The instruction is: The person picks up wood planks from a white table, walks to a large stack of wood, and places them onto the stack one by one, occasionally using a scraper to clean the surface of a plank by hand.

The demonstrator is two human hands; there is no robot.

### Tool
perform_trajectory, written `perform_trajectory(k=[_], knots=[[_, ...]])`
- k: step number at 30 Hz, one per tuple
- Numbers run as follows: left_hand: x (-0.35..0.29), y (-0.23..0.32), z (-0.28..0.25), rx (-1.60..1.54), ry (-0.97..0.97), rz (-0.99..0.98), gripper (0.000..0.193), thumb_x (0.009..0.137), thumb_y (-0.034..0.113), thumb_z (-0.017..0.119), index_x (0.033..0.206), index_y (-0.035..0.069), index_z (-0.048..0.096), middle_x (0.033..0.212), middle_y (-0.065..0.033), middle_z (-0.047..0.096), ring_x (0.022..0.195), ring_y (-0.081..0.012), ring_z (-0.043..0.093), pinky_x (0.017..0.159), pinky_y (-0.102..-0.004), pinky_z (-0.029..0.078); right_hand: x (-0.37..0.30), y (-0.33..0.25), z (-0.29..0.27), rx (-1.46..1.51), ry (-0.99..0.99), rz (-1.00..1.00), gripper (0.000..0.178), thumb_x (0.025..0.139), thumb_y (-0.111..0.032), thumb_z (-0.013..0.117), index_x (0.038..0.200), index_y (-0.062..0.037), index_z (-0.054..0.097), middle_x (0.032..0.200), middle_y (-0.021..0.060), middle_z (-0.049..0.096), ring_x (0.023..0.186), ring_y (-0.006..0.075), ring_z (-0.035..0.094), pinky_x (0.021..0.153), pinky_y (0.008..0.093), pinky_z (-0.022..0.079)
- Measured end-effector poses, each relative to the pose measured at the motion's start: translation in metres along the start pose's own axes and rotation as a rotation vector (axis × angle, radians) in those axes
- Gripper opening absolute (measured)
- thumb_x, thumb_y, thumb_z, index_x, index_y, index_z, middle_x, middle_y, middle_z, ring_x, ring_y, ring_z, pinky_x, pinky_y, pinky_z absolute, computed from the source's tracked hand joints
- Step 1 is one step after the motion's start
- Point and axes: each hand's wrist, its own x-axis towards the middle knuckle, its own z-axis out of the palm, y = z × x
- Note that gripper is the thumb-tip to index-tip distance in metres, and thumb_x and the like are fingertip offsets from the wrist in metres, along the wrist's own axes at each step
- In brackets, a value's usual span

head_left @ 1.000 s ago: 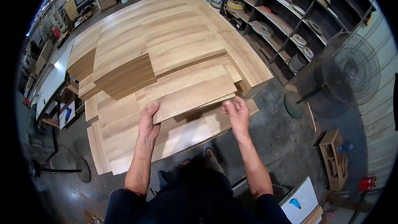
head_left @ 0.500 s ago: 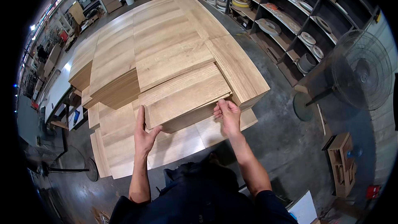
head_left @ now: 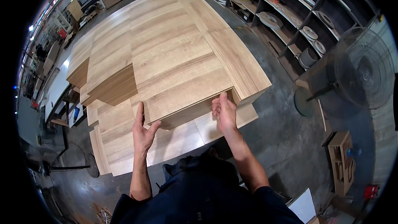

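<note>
From the head camera, your left hand (head_left: pixel 143 130) presses flat and open against the left near corner of a stack of wood panels (head_left: pixel 186 85), fingers straight and pointing up along its edge, thumb spread toward the stack's front face. Your right hand (head_left: pixel 224 112) is also open, its palm and fingers laid against the right near corner of the same stack; neither hand wraps around anything. The stack sits on top of a wide pile of light wood boards (head_left: pixel 166 29), close to the pile's near edge, and it overhangs a lower layer of paler boards (head_left: pixel 174 141) that juts out toward you. To the left, a second, thicker stack (head_left: pixel 114 85) rests on the pile, its layered edge turned your way.

On the right stand dark shelves (head_left: pixel 298 20) loaded with flat pale rolls and coils. A standing fan (head_left: pixel 360 74) is beside them on the grey concrete floor (head_left: pixel 286 141). Farther right lies a small open wooden crate (head_left: pixel 344 161), with a small red box (head_left: pixel 371 191) near it. A white sheet (head_left: pixel 304 205) lies at the lower right.
</note>
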Motion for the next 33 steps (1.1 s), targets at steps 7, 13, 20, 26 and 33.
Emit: perform_trajectory(k=[7, 13, 20, 26, 33], knots=[[-0.003, 0.0, 0.001, 0.11, 0.016, 0.002, 0.088, 0.072, 0.003, 0.073, 0.144, -0.003, 0.023, 0.146, -0.0221, 0.032, 0.135, -0.0271, 0.034, 0.11, -0.0346, 0.028, -0.039, -0.077, -0.018, -0.407, 0.069, -0.449, 0.008, 0.09, -0.008, 0.059, 0.09, -0.001, 0.063, 0.075, 0.0027, 0.062, 0.067, 0.007, 0.055, 0.062, 0.0216, 0.046], [-0.002, -0.003, 0.013, 0.238, 0.08, 0.066, 0.097, 0.068, 0.009, 0.079, 0.144, -0.003, 0.021, 0.144, -0.0268, 0.032, 0.132, -0.0327, 0.037, 0.107, -0.0363, 0.031, 0.069, -0.17, -0.074, -0.718, 0.056, -0.501, 0.036, 0.094, -0.025, 0.054, 0.112, 0.0056, 0.059, 0.102, 0.0071, 0.064, 0.09, 0.0111, 0.057, 0.082, 0.0255, 0.045], [-0.009, 0.0, 0.018, 0.301, 0.244, 0.123, 0.086, 0.071, 0.011, 0.077, 0.141, -0.002, 0.03, 0.138, -0.0248, 0.042, 0.129, -0.034, 0.041, 0.106, -0.038, 0.033, 0.114, -0.172, -0.074, -0.871, -0.363, 0.022, 0.037, 0.096, -0.028, 0.047, 0.109, 0.004, 0.06, 0.102, 0.0064, 0.064, 0.091, 0.0107, 0.057, 0.08, 0.0273, 0.044], [-0.031, 0.067, 0.071, 0.172, -0.129, 0.377, 0.052, 0.079, 0.009, 0.068, 0.127, -0.002, 0.05, 0.125, -0.0185, 0.056, 0.118, -0.0313, 0.052, 0.099, -0.0361, 0.04, 0.129, -0.167, -0.086, -0.843, -0.37, 0.038, 0.038, 0.096, -0.029, 0.047, 0.11, 0.0043, 0.059, 0.101, 0.0067, 0.064, 0.091, 0.0116, 0.057, 0.08, 0.0277, 0.045], [0.032, 0.064, 0.167, -0.131, -0.55, 0.054, 0.037, 0.092, 0.015, 0.055, 0.123, -0.004, 0.052, 0.12, -0.0194, 0.059, 0.112, -0.0272, 0.058, 0.091, -0.0333, 0.047, 0.13, -0.169, -0.082, -0.891, -0.352, -0.022, 0.038, 0.096, -0.028, 0.046, 0.111, 0.0049, 0.059, 0.103, 0.0062, 0.063, 0.095, 0.0124, 0.055, 0.084, 0.0273, 0.043]])
